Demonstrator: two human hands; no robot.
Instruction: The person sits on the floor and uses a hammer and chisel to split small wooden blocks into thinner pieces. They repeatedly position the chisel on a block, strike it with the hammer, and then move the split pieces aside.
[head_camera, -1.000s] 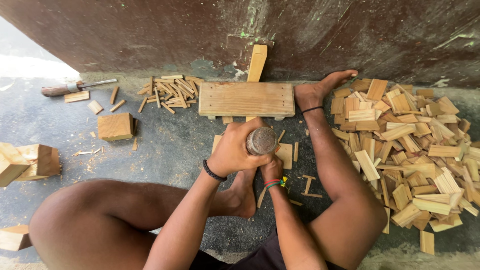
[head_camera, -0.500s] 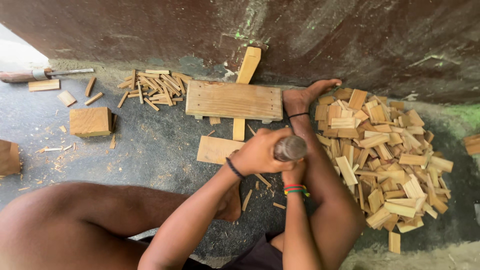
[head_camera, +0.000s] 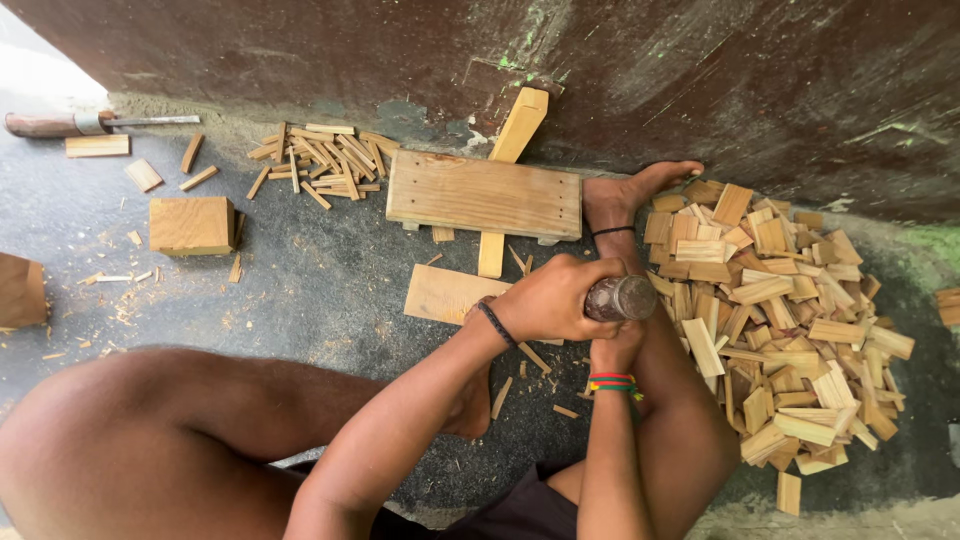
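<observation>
Seen from 1 head-worn camera looking steeply down, close over the seated person's knees and hands, facing the dark stained wall (head_camera: 700, 80) across the grey concrete floor (head_camera: 300, 300).

Pale tan wood pieces (head_camera: 770, 320), dark grey floor (head_camera: 310, 290), red-green-yellow wristband (head_camera: 612, 384).

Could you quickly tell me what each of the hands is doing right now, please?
Left hand: closed, fingers wrapped around the dark round tool handle.
Right hand: closed just beneath that handle; what it grips cannot be told.
</observation>
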